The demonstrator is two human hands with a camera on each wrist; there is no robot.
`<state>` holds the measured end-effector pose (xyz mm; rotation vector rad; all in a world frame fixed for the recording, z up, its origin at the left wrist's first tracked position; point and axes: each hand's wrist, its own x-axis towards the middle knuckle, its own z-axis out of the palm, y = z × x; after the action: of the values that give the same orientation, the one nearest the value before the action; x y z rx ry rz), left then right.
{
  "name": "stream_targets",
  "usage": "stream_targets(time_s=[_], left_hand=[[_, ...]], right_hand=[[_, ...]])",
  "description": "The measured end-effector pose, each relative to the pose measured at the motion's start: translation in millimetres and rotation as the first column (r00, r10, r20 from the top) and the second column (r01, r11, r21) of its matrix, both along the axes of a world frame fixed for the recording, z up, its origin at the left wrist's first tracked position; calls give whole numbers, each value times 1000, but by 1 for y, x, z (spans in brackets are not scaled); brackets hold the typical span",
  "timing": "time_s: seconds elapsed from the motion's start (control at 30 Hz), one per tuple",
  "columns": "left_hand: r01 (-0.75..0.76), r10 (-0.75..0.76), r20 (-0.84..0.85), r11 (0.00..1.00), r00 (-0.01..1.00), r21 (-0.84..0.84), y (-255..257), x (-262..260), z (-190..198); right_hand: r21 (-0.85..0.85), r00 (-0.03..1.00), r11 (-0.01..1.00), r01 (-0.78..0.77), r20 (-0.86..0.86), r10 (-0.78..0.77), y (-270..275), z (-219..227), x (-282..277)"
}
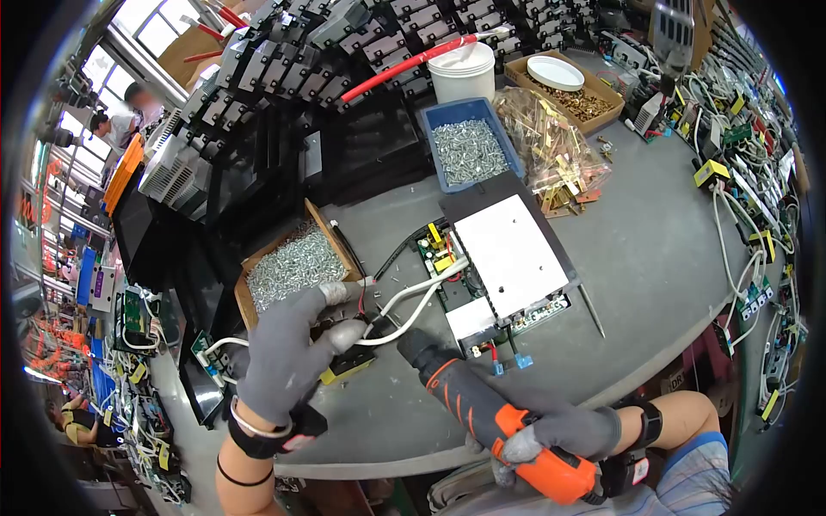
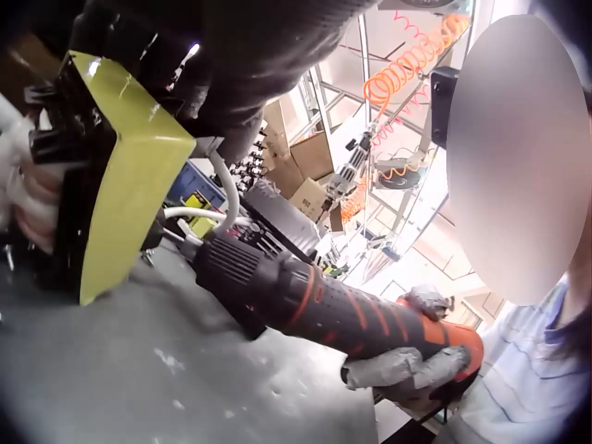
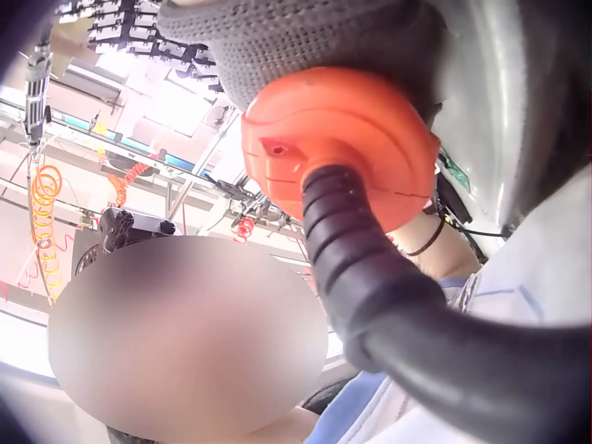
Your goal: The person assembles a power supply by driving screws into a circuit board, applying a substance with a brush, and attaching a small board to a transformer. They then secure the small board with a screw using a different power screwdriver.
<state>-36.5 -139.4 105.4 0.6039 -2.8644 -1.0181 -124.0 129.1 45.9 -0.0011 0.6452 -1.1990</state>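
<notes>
I'm working off the head view, w/ 12 o'clock pointing away from the person. At 8 o'clock my gloved L hand (image 1: 288,357) is closing thumb & fingers round a yellow-and-black component (image 1: 346,370), which is hanging just over the gray table (image 1: 387,413). White cables (image 1: 404,314) are running from beside that grip toward 1 o'clock, to a circuit unit (image 1: 516,258) w/ a white plate on top.

At 5 o'clock my gloved R hand (image 1: 564,434) is wrapping round the orange-and-black power driver (image 1: 477,404), its nose pointing to 10 & sitting near the cables; can't tell if they're touching. R wrist cam is showing a ribbed black cord sleeve (image 3: 347,240) coming out of the driver's orange butt.

A cardboard box of screws (image 1: 297,262) is sitting at 10, just beyond the L hand. The blue tray (image 1: 469,150), also full of screws, is lying at 12, w/ a white bucket (image 1: 463,76) behind it & a clear bag of metal pcs (image 1: 551,142) to its right. Wired boards (image 1: 757,241) are piling along the 2–3 o'clock edge.
</notes>
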Motion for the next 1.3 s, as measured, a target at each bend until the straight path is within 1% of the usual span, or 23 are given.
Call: stream_targets(time_s=[0.07,0.17,0.23,0.27,0.3,0.37,0.4,0.43,0.5,0.53,0.57,0.63,0.67,0.73,0.77,0.83,0.87,0.97,1.0,1.13,1.2,1.23,1.3], left_hand=[[-2,2,1,1000,1000,-2,1,6,-2],[-7,8,21,999,1000,-48,-2,11,-7],[-17,20,36,995,999,-94,-2,14,-10],[-43,22,-160,991,987,-130,2,14,-11],[-77,17,-351,985,936,-156,7,15,-14],[-237,174,-500,969,848,-64,26,21,-4],[-282,321,-448,947,834,154,37,29,2],[-323,452,-365,874,814,362,48,38,5],[-352,447,-98,806,889,476,69,49,-1],[-314,392,-20,765,920,562,73,48,-13],[-320,377,59,681,924,658,79,48,-20],[-316,413,99,498,905,807,88,37,-31],[-322,417,103,498,903,806,88,35,-38],[-236,526,69,258,848,937,86,31,-56],[-238,524,68,264,849,935,82,32,-64],[-115,379,72,93,923,989,68,40,-74],[-61,374,41,42,926,997,64,41,-75],[-20,379,-7,69,925,997,58,42,-87],[-53,425,19,68,905,996,61,43,-83],[-83,441,40,77,896,994,63,48,-77],[-125,489,46,131,871,983,68,48,-67],[-127,492,46,133,870,983,68,50,-66],[-105,484,-12,214,875,971,65,55,-66]], right_hand=[[-23,997,1000,-1,-77,-1,-5,1,0],[13,996,1000,28,-83,-27,-10,3,4],[-30,999,999,20,-39,-21,-6,3,5],[-66,1000,998,16,8,-15,-2,3,5],[-65,1000,998,13,6,-13,3,8,4],[3,992,1000,24,-125,-23,15,24,3],[-12,993,999,38,-114,-39,25,16,7],[-12,993,999,37,-115,-38,34,14,8],[-138,987,990,10,-157,-31,51,12,10],[-202,984,979,-13,-174,-23,58,10,12],[-196,985,980,-17,-169,-17,65,9,15],[-219,992,976,6,-121,-33,76,7,20],[-220,993,976,3,-116,-29,78,5,22],[-271,990,963,-17,-141,-23,82,1,24],[-276,990,961,-13,-138,-27,83,-1,24],[-298,983,953,-50,-184,-6,85,-5,25],[-304,984,951,-47,-177,-8,85,-9,26],[-292,972,953,-83,-234,13,84,-15,28],[-284,968,955,-90,-250,17,84,-14,29],[-294,947,944,-148,-317,49,82,-14,28],[-296,934,940,-168,-352,57,83,-15,29],[-295,920,937,-186,-388,60,83,-15,29],[-281,927,940,-196,-366,84,80,-7,29]])
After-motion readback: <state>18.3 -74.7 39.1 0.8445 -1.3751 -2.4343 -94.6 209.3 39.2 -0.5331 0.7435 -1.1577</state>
